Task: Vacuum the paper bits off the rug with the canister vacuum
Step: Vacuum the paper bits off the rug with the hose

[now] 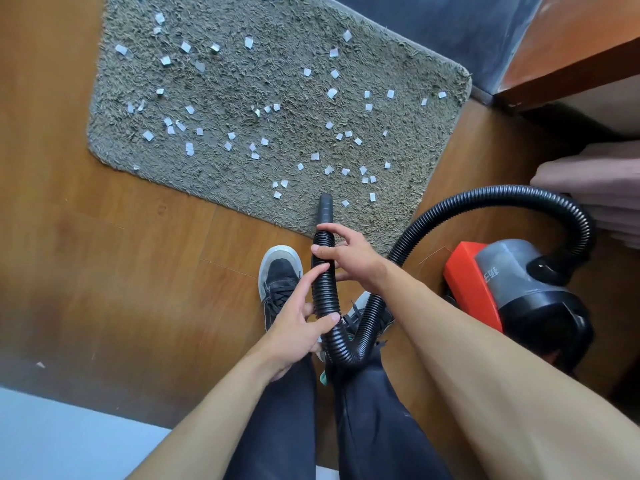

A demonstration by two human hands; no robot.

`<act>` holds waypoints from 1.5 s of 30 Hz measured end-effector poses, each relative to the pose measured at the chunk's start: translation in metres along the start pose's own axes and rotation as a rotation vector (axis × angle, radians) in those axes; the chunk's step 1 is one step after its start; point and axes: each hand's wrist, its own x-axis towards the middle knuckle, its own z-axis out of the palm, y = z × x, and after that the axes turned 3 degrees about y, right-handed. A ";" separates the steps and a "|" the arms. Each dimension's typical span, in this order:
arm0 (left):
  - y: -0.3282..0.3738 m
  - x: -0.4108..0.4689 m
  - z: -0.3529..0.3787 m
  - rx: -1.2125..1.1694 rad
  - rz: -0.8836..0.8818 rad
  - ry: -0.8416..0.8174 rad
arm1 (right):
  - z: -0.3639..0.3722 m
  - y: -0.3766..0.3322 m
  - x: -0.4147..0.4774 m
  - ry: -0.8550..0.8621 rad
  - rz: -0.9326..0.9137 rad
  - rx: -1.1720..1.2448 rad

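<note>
The right hand point(346, 252) grips a black corrugated plastic hose point(323, 292) just behind its smooth black tube nozzle point(325, 207), fingers curled over the top and thumb wrapped across the near side. Just below it, nearer the body, the left hand point(298, 323) holds the same hose: the thumb presses across it, the index finger lies stretched up along its ribs toward the right hand, and the other fingers tuck in behind. The nozzle points away from the right hand, with its tip over the near edge of a shaggy grey-green rectangular rug point(277, 46). Small white paper bits point(332, 93) lie scattered over the pile ahead of both hands, the nearest just beyond the nozzle tip. Below the left hand the hose bends in a U, passes under the right forearm and arches to a red, grey and black canister vacuum point(502, 271) standing to the right of the right hand on brown wooden floor point(104, 254). A black sneaker with a white toe point(280, 271) sits just left of the left hand's index finger.
</note>
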 end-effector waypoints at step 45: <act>0.043 0.039 0.046 0.230 0.002 -0.135 | -0.057 -0.006 0.003 0.245 -0.056 0.214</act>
